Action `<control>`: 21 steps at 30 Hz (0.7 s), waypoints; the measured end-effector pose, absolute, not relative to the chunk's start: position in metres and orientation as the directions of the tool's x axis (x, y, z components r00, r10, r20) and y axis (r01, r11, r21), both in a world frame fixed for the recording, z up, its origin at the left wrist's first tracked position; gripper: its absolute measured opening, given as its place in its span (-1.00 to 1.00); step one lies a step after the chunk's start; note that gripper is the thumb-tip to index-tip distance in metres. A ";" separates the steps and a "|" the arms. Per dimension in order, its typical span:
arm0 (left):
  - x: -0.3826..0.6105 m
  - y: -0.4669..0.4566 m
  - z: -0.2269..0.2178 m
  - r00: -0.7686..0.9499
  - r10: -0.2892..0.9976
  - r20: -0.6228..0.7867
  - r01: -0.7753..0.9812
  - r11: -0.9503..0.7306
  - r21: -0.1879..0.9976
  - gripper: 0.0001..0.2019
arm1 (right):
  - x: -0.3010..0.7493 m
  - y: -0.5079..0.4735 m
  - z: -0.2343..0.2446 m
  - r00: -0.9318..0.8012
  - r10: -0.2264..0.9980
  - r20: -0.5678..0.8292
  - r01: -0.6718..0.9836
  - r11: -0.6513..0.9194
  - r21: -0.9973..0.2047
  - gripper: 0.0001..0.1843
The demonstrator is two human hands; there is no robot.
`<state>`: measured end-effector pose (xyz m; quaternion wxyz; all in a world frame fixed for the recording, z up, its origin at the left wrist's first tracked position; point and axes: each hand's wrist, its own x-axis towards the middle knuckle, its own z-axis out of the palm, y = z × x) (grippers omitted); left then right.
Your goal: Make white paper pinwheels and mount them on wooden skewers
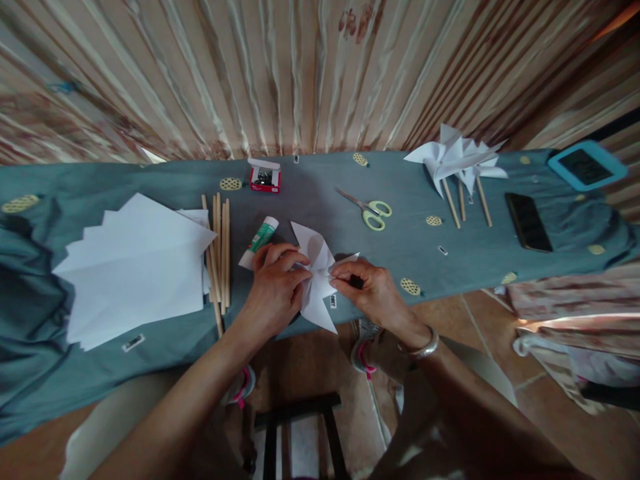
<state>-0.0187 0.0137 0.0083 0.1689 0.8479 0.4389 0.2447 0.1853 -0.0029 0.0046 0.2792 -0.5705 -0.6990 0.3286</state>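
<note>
A white paper pinwheel (319, 305) is held over the front part of the table between my two hands. My left hand (277, 280) is closed on its left side, with thumb and fingertips near the centre. On the other side, my right hand (367, 287) pinches close to the middle of the pinwheel; whether a small pin sits in those fingertips, I cannot tell. Just behind my left hand lies a glue stick (264, 235) with a green and white label. Scissors (369, 209) with light green handles rest open beyond my right hand.
White paper sheets (145, 267) are stacked at left beside several wooden sticks (225, 253). An open red box (265, 177) holds small dark metal items. Finished pinwheels (450, 157) on sticks, a black phone (528, 221) and a blue-framed tablet (586, 165) lie right on the green tablecloth (320, 190).
</note>
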 end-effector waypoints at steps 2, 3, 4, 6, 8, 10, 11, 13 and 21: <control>-0.019 0.013 0.008 0.498 0.828 0.257 0.662 -0.555 0.504 -0.76 | 0.185 -0.003 0.005 -0.188 0.982 0.006 0.609 0.121 -0.784 -0.91; -0.019 0.013 0.008 0.498 0.828 0.258 0.661 -0.555 0.505 -0.77 | 0.185 -0.003 0.005 -0.185 0.983 0.001 0.608 0.115 -0.786 -0.91; -0.019 0.013 0.008 0.496 0.828 0.263 0.660 -0.556 0.505 -0.77 | 0.185 -0.003 0.005 -0.180 0.984 -0.003 0.609 0.109 -0.786 -0.91; -0.019 0.014 0.008 0.495 0.826 0.271 0.658 -0.560 0.504 -0.78 | 0.184 -0.003 0.005 -0.164 0.986 -0.004 0.614 0.099 -0.783 -0.92; -0.019 0.014 0.008 0.494 0.825 0.273 0.659 -0.560 0.502 -0.78 | 0.183 -0.003 0.005 -0.146 0.989 0.002 0.617 0.093 -0.781 -0.92; -0.019 0.014 0.008 0.496 0.826 0.269 0.659 -0.559 0.503 -0.79 | 0.182 -0.002 0.005 -0.129 0.992 0.009 0.618 0.087 -0.782 -0.92; -0.019 0.014 0.008 0.496 0.826 0.267 0.659 -0.559 0.504 -0.79 | 0.181 -0.002 0.004 -0.122 0.992 0.015 0.618 0.088 -0.781 -0.92; -0.019 0.014 0.008 0.497 0.827 0.262 0.660 -0.556 0.505 -0.79 | 0.181 -0.001 0.004 -0.115 0.993 0.030 0.623 0.096 -0.777 -0.92; -0.018 0.013 0.008 0.495 0.823 0.279 0.661 -0.565 0.494 -0.78 | 0.179 0.000 0.006 -0.115 0.993 0.022 0.642 0.091 -0.761 -0.92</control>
